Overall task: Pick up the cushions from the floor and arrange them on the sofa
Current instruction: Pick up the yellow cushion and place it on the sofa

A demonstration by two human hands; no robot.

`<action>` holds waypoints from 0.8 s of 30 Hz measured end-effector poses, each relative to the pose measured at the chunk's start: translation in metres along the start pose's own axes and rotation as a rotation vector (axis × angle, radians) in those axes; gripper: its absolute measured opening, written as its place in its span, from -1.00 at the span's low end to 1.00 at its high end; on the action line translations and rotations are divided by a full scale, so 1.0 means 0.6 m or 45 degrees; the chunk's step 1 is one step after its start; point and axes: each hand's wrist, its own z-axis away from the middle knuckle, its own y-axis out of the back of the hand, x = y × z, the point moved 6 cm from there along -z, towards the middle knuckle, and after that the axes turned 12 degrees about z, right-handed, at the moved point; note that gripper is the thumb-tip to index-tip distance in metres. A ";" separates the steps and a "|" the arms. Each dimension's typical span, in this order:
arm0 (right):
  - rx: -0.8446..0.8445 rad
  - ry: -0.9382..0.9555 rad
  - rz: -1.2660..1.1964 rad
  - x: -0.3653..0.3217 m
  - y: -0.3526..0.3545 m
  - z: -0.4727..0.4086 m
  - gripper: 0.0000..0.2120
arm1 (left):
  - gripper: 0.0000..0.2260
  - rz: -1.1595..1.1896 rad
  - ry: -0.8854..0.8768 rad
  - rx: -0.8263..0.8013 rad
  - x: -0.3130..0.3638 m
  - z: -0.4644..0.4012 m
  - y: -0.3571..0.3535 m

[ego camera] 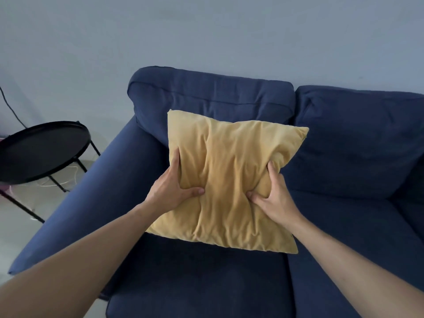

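Note:
A yellow square cushion (229,171) leans against the left back pad of the dark blue sofa (348,143), its lower edge over the left seat. My left hand (173,189) grips the cushion's left side, thumb pressed into the front fabric. My right hand (271,195) grips its right side, fingers dug into the cloth. The fabric bunches between the two hands. No other cushion shows in this view.
The sofa's left armrest (91,203) runs down to the lower left. A round black side table (39,150) on thin legs stands left of it, with cables on the pale floor (20,228) beneath. A plain wall (206,31) rises behind the sofa.

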 end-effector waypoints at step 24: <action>-0.014 0.000 0.308 0.178 -0.001 -0.113 -0.06 | -0.02 -0.616 0.141 0.138 -0.057 -0.131 -0.067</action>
